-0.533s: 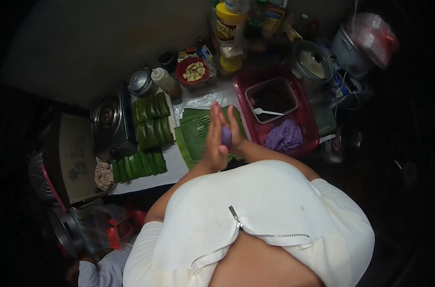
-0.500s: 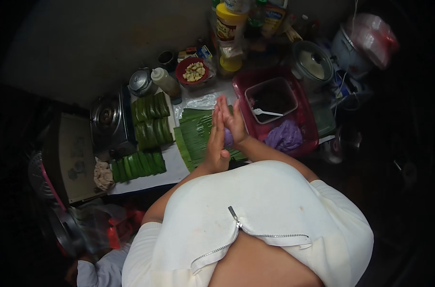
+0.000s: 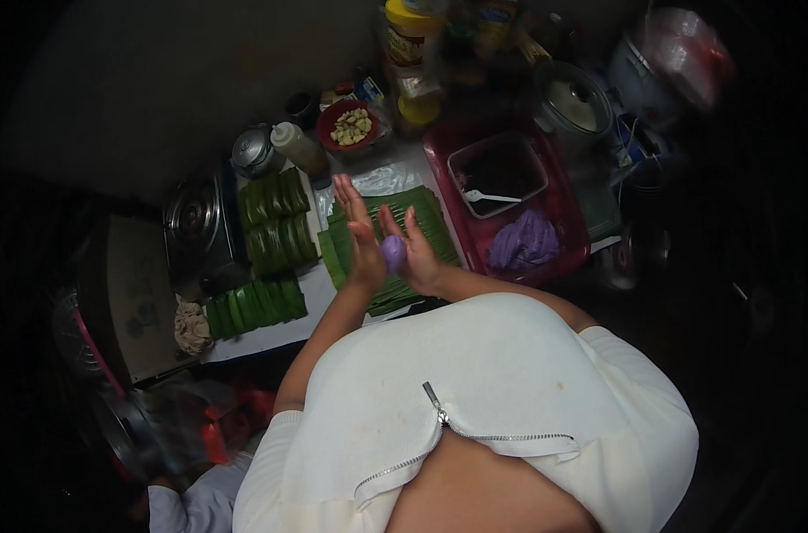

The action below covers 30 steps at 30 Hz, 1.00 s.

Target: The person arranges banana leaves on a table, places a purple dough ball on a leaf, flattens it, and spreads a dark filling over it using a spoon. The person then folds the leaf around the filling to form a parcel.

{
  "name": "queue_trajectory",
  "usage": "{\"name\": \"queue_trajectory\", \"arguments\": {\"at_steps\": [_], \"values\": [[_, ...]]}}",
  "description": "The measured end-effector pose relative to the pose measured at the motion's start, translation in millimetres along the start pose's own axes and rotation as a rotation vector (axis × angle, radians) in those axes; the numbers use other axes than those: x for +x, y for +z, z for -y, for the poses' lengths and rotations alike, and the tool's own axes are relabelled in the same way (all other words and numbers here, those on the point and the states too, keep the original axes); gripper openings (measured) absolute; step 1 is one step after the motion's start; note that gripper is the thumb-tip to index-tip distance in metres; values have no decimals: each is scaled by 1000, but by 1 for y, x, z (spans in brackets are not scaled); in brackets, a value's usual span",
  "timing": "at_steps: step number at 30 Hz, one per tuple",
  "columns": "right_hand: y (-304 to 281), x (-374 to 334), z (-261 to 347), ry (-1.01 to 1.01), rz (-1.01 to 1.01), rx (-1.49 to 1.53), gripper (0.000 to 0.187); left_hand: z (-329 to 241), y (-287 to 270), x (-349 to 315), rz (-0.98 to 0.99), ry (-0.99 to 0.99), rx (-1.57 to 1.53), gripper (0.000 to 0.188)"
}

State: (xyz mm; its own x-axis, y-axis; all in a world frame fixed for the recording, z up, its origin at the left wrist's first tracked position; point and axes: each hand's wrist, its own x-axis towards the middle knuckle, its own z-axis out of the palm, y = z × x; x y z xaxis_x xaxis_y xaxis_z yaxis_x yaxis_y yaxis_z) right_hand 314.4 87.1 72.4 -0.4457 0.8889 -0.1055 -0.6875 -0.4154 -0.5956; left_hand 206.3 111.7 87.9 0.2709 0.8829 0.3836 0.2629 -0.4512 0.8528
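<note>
Purple ball (image 3: 392, 254) sits between left hand (image 3: 366, 256) and right hand (image 3: 422, 265); fingers extended, apart. Uneven palm pressure may drop ball.

Dim overall, hard to say from which side lit. Brightest across the white top (image 3: 475, 355), softly shaded on the purple ball (image 3: 392, 255), then falling to near black around the fisheye rim. Faintly gleaming on the metal burner (image 3: 192, 226), clear plastic sheet (image 3: 377, 180) and green leaves (image 3: 413, 216). Murky and soft around the yellow-lidded jar (image 3: 413, 40); visibly bent toward the margins.
</note>
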Motion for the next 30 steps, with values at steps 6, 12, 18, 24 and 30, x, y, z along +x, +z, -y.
{"name": "queue_trajectory", "arguments": {"at_steps": [6,12,18,24,30], "values": [[21,1,23,-119,-80,-152,87,19,8,-24,-19,-276,-1,92],[-4,9,16,-29,-172,-5,101,-24,1,13,-136,-217,-394,93],[-20,-1,-20,146,-102,-43,99,-29,0,16,-60,-196,-356,98],[-2,-3,13,56,8,153,78,0,-4,8,20,-122,-169,99],[0,3,7,209,-13,480,66,-25,-13,37,26,67,-101,99]]}}
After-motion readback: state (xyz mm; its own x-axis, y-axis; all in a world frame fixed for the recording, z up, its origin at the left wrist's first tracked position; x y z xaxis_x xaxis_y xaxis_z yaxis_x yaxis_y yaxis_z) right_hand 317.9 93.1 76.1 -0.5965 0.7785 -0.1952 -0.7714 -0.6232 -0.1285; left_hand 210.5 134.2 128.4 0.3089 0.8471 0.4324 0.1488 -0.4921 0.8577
